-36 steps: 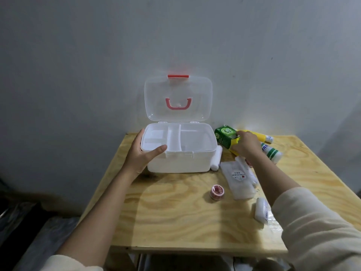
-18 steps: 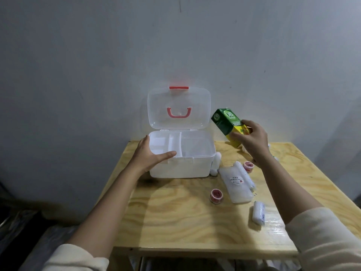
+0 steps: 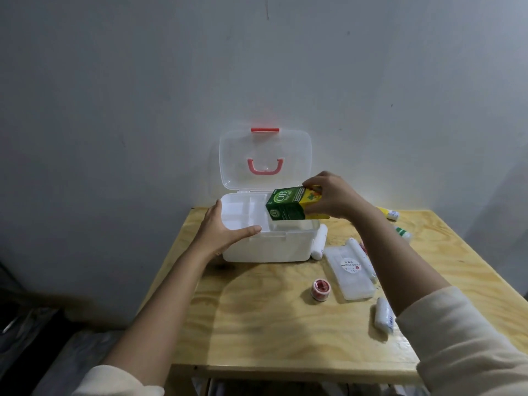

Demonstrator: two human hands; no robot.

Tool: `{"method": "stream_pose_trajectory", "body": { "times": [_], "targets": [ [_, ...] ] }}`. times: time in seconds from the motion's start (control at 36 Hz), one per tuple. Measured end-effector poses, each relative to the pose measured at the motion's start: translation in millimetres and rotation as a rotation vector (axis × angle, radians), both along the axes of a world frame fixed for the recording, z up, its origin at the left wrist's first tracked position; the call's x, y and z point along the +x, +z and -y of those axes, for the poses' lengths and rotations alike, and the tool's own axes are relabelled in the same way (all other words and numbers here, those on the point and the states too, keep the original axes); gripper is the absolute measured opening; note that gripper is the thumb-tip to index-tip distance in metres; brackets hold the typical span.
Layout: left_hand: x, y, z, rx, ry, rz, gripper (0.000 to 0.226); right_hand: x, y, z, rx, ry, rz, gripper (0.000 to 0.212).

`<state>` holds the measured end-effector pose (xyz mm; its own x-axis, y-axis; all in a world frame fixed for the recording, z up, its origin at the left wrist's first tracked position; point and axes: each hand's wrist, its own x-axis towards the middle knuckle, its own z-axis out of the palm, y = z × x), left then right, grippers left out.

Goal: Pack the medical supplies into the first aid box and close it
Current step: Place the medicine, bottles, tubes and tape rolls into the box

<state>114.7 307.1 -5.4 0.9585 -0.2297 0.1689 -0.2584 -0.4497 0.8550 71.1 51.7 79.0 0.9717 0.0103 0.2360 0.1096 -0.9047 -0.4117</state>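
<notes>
right hand (image 3: 334, 197) holds carton (image 3: 285, 205) over box (image 3: 268, 248), left hand (image 3: 220, 232) flat against it; roll (image 3: 319, 241) beside.

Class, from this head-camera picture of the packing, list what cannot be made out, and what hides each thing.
- Head view: the right compartment floor of the first aid box, covered by the green carton in the right hand.
- Head view: the yellow tube, mostly behind the right forearm.
- Head view: print on the white roll, too small to read.
</notes>
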Motion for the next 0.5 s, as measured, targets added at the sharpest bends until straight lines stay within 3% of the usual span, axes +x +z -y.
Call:
{"method": "stream_pose_trajectory", "body": {
  "times": [0.19,0.5],
  "targets": [
    [3.2,-3.5,-0.8,-0.047,-0.010,-0.001,0.107,10.1,6.4,-2.1,-0.147,0.025,-0.031,0.057],
    [4.2,-6.6,0.9,-0.070,-0.001,0.005,0.108,26.4,-25.4,-33.9,-0.162,0.114,-0.127,0.061]
  ]
}}
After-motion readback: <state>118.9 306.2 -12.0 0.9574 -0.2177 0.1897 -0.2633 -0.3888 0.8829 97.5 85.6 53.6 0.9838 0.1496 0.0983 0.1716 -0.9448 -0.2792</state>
